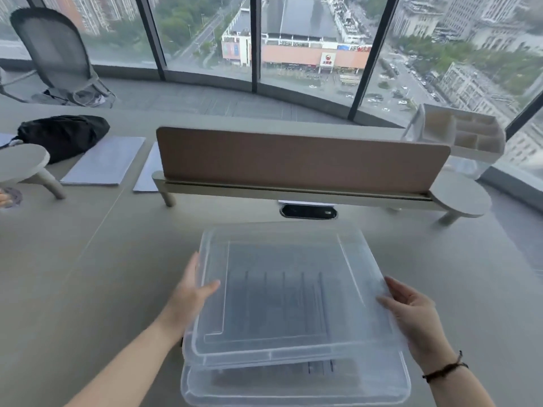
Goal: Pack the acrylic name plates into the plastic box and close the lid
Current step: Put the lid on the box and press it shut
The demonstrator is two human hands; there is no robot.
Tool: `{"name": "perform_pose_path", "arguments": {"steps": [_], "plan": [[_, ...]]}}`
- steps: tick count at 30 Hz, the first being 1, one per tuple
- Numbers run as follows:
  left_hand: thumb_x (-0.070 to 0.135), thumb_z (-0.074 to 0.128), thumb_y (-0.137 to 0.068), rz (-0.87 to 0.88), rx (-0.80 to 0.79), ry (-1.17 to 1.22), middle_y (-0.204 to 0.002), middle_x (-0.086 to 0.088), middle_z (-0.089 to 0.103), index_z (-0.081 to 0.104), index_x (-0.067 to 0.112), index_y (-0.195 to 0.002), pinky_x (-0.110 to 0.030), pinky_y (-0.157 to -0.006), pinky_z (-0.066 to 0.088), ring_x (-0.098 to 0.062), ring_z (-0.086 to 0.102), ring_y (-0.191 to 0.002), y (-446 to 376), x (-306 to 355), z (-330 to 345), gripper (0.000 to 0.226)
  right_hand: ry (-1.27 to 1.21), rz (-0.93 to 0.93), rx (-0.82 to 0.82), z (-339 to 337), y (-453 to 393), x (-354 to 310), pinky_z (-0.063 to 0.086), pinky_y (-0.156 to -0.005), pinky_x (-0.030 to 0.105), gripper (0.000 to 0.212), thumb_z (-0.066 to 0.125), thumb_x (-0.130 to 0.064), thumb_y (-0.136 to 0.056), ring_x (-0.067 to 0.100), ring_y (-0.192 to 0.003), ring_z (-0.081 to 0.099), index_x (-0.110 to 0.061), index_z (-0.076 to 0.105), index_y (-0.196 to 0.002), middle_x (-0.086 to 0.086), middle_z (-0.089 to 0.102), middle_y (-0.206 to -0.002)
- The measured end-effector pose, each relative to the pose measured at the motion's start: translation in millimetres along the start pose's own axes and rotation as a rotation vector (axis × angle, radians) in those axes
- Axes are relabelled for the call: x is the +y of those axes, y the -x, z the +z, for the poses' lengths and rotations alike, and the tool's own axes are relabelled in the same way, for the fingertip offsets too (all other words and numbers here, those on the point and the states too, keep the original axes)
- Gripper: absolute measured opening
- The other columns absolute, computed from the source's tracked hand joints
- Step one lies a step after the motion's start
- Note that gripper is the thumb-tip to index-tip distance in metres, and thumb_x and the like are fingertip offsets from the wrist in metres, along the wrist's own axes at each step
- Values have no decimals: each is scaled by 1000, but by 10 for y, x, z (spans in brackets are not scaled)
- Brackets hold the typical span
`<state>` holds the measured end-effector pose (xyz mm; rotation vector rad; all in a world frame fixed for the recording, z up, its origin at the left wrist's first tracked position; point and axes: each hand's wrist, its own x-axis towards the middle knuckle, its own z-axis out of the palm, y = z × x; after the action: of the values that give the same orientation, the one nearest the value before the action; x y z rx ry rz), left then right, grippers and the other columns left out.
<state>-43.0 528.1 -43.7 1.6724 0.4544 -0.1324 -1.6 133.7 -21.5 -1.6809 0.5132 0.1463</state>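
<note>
Two hands: our left (192, 295) and right (411, 311) grip lid (282, 289) | grey desk (88, 274), windows (308, 39) far | lid tilted over box (293, 386), long axis near-far

Lid (293, 289) between left fingers (205, 289) and right fingers (390, 304), over box (293, 386) (plates (320, 367) inside); divider (302, 160) beyond.

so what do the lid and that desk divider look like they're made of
Lid: clear, slightly frosted plastic, glossy; dark upright plates show through it. Divider: looks like brown felt or fabric, matte with no glare, though the exact covering is hard to tell.
</note>
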Motion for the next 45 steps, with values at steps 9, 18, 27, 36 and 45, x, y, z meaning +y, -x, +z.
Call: {"name": "perform_pose_path", "arguments": {"steps": [9, 18, 27, 36, 45], "plan": [[15, 43, -102, -17, 147, -229, -159, 9, 21, 18, 26, -153, -34, -119, 14, -11, 17, -145, 194, -127, 205, 58, 269, -94, 207, -79, -37, 295, 56, -69, 38, 10, 79, -19, -75, 19, -72, 68, -12, 72, -75, -2, 72, -74], [28, 39, -103, -64, 154, -326, -158, 4, 27, 19, 26, -153, -39, -118, 19, -17, 24, -144, 282, -192, 182, 53, 255, -82, 215, -49, -51, 387, 45, -65, 35, 26, 73, -27, -83, 25, -72, 60, -9, 57, -73, 3, 63, -75], [31, 34, -104, -81, 201, -417, -158, -3, 28, 19, 20, -153, -39, -115, 21, -22, 25, -144, 318, -245, 220, 52, 190, -56, 81, -35, -80, 457, 52, -65, 36, 21, 64, -23, -91, 24, -76, 66, -11, 62, -108, 6, 69, -86], [35, 33, -103, -82, 268, -534, -148, -11, 41, 26, 22, -149, -48, -111, 30, -26, 31, -139, 333, -440, 218, 49, 244, -117, -2, -16, 10, 462, 44, -55, 28, 26, 52, -8, -95, 10, -57, 56, -17, 62, -117, -7, 66, -67], [39, 39, -101, -50, 330, -558, -158, -7, 24, 38, 17, -146, -45, -116, 21, -24, 21, -144, 48, -371, 163, 49, 403, -201, 28, 154, -262, 481, 41, -64, 28, 31, 46, -21, -93, 14, -74, 51, -23, 63, -119, -8, 61, -87]]}}
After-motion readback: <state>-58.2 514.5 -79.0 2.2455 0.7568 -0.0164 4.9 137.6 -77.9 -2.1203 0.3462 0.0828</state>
